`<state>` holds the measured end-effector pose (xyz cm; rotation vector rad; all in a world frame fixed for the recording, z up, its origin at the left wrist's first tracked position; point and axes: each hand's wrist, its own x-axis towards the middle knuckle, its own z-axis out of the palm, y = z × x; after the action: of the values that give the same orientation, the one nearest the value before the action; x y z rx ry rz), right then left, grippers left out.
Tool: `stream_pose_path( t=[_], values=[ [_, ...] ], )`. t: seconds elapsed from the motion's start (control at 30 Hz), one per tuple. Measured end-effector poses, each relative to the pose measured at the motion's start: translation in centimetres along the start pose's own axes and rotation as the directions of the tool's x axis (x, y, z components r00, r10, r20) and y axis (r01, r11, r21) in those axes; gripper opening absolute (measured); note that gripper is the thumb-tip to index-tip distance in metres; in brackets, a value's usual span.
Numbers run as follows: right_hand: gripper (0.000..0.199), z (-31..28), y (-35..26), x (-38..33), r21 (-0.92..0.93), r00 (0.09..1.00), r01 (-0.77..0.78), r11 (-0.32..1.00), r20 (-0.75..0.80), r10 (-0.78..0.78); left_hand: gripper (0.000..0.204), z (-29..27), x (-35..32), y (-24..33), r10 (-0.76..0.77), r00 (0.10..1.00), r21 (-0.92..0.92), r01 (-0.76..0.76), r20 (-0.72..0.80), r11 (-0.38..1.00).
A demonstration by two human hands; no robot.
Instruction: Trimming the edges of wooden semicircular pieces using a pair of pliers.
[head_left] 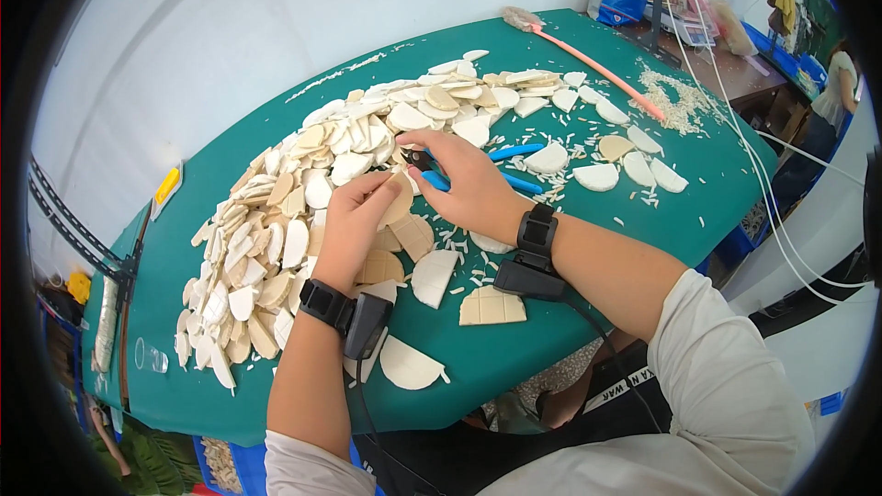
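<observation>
Over the near side of a large pile, my left hand point(352, 220) pinches a beige half-round piece point(399, 199) between thumb and fingers. Beside it, my right hand point(473, 188) is closed around blue-handled pliers point(516, 152). Their dark jaws lie close to the piece, partly covered by my fingers. Each wrist wears a black strap with a dark box. White and beige half-round pieces, some scored with a grid, make up the pile point(367, 129). Nearer me are a scored beige piece point(493, 307) and a white half-round piece point(411, 364).
Small white offcuts lie on the green tabletop point(570, 230), heaped at the far right point(680, 101). A pink-handled brush point(597, 66) lies there. A clear cup point(151, 355) rests at left. White cables point(749, 142) hang at right. Another person point(834, 96) is at the right edge.
</observation>
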<state>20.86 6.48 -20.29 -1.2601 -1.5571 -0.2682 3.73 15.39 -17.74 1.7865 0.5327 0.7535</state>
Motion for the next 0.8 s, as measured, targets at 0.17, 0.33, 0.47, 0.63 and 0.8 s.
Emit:
stream_pose_path(
  t=[0.17,0.33,0.47,0.63,0.8],
  values=[
    [0.045,0.09,-0.23,0.04,0.064,0.999,0.002,0.998,0.033,-0.005,0.026,-0.47,0.2,-0.58,0.028,0.999,0.041,-0.029,0.04,0.999],
    [0.045,0.2,0.02,-0.05,0.054,0.999,0.005,0.999,0.033,-0.006,0.025,-0.27,0.28,-0.69,0.016,0.999,-0.002,-0.016,0.043,1.0],
    [0.044,0.1,-0.31,-0.04,0.051,0.999,0.03,0.998,0.024,-0.031,0.023,-0.29,0.24,-0.49,-0.005,0.997,-0.015,0.006,0.071,1.0],
    [0.04,-0.31,-0.8,-0.04,0.04,0.996,-0.001,0.999,0.085,-0.003,0.023,-0.24,0.19,-0.61,-0.005,0.997,-0.009,0.006,0.082,1.0],
    [0.041,-0.15,-0.9,-0.22,0.014,0.995,0.028,1.0,0.093,-0.029,0.024,-0.22,0.12,-0.68,0.012,0.998,0.042,-0.015,0.068,0.999]
  ],
)
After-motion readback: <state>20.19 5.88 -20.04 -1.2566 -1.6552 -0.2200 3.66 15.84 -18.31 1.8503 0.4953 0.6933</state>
